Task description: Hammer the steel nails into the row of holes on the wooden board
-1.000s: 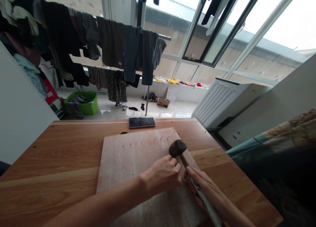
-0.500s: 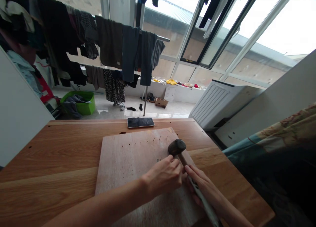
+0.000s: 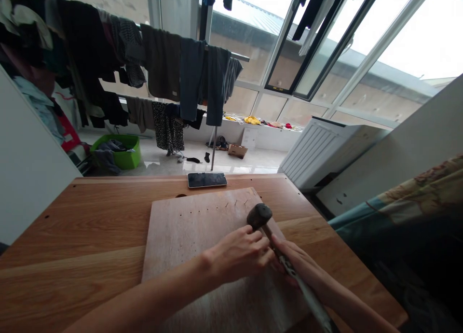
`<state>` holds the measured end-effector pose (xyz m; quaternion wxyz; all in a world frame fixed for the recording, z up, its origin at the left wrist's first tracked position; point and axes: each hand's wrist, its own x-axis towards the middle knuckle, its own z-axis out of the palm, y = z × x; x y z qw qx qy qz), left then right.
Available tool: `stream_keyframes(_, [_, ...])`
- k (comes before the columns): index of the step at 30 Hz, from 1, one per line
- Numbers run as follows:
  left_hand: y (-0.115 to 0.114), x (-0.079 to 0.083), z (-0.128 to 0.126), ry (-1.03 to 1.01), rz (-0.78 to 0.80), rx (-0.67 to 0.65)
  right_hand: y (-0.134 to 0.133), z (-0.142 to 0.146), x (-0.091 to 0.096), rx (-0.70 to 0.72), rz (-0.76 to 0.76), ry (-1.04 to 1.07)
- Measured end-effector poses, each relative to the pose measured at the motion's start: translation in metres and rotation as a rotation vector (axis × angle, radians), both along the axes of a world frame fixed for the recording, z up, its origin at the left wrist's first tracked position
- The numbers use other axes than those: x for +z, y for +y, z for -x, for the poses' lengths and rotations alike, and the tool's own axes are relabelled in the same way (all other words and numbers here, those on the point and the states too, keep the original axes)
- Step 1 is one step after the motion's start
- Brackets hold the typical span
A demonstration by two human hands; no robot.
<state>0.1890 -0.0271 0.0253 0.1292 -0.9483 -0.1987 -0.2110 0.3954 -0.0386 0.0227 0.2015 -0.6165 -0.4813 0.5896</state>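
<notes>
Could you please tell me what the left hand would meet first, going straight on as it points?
The left hand would likely meet the hammer handle, held in the right hand; whether they touch is unclear.

Looks like smooth, faintly glossy grained wood on the bench [image 3: 90, 217]. Looks paler and matt on the wooden board [image 3: 195, 224]. Appears dark and matt on the hammer head [image 3: 259, 216], worn along the handle [image 3: 307, 295]. Seems metal on the nails [image 3: 236, 202], dark and glass-like on the phone [image 3: 207, 180]. Reads as green plastic on the tub [image 3: 133, 158], matt cloth on the trousers [image 3: 190, 82], glossy on the floor [image 3: 151, 153].
</notes>
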Motion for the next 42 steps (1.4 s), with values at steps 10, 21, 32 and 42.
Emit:
stream_keyframes(10, [0.049,0.010,0.065,-0.546,0.591,0.214,-0.001,-0.013,-0.015,0.141,-0.457,-0.376])
stream_keyframes(21, [0.067,-0.035,0.092,-0.796,0.749,0.448,0.005,-0.029,-0.036,0.103,-0.458,-0.331])
stream_keyframes(32, [0.065,-0.039,0.094,-0.718,0.698,0.427,0.003,-0.003,-0.007,0.136,-0.364,-0.303])
stream_keyframes(42, [0.066,-0.039,0.093,-0.752,0.739,0.460,0.020,0.069,0.025,0.331,-0.622,-0.446])
